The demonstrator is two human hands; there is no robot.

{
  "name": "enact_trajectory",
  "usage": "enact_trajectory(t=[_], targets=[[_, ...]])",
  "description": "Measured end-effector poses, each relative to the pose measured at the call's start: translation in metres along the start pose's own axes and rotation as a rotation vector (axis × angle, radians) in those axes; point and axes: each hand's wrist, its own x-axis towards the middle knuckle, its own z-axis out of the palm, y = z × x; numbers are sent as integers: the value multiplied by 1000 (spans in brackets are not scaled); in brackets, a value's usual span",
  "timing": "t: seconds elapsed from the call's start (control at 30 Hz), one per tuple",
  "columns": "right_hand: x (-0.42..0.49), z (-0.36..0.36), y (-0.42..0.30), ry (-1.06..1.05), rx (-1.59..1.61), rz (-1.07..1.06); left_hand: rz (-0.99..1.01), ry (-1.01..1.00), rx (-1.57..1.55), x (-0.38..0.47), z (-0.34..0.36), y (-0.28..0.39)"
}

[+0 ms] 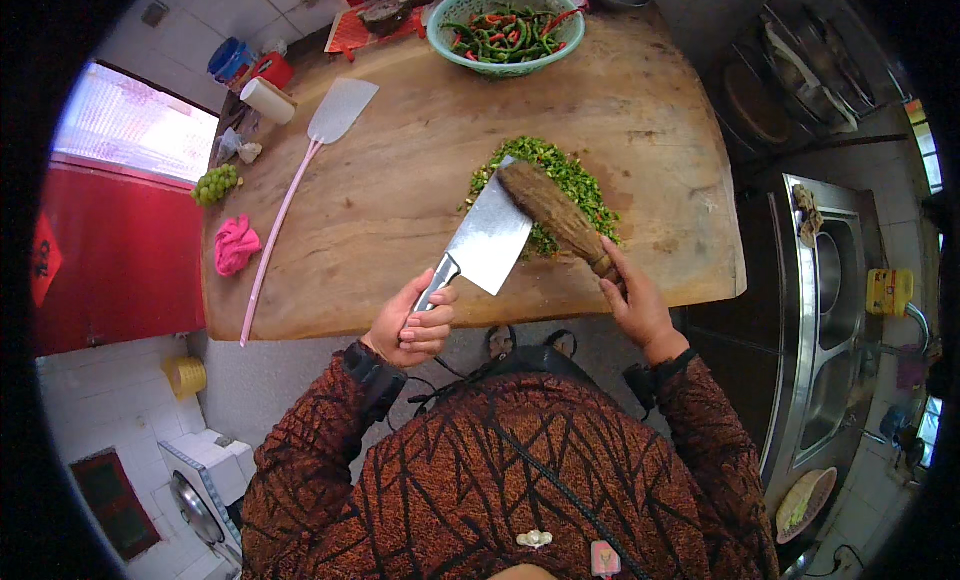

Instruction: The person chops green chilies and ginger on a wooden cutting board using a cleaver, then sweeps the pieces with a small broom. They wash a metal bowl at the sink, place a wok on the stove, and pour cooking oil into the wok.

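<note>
My left hand (417,322) grips the handle of a cleaver (487,238), its broad steel blade pointing up and away over the wooden table. In my right hand (637,302) is a brown brush (551,212), apparently of bundled plant fibre, held by its narrow bound end. The brush's wide end overlaps the far part of the blade; whether they touch I cannot tell. Beneath and around both lies a spread of chopped green peppers (592,193) with a few red bits. Part of that heap is hidden by the blade and the brush.
On the wooden table (405,175), a green plastic basket (450,51) of red and green chillies stands at the back. A long-handled pink fly swatter (281,197), a pink cloth (237,244) and green grapes (216,184) lie leftward. A steel double sink (829,340) is at right.
</note>
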Motion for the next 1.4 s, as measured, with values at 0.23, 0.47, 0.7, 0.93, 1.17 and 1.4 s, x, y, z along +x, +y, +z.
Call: enact_trajectory(t=[0.23,0.47,0.7,0.93,1.17,1.4], targets=[[-21,4,4,-37,-29,56,258,181,363,-38,-7,15],[-9,38,3,-363,-269,-31,485,319,502,-49,-29,17],[10,25,17,-122,-160,60,499,389,479,-52,-45,13],[-7,36,-8,-100,41,156,510,433,550,-54,-52,9],[28,96,-22,-367,52,33,502,463,567,-58,-59,10],[78,139,-16,-44,226,39,522,475,549,-59,-60,14]])
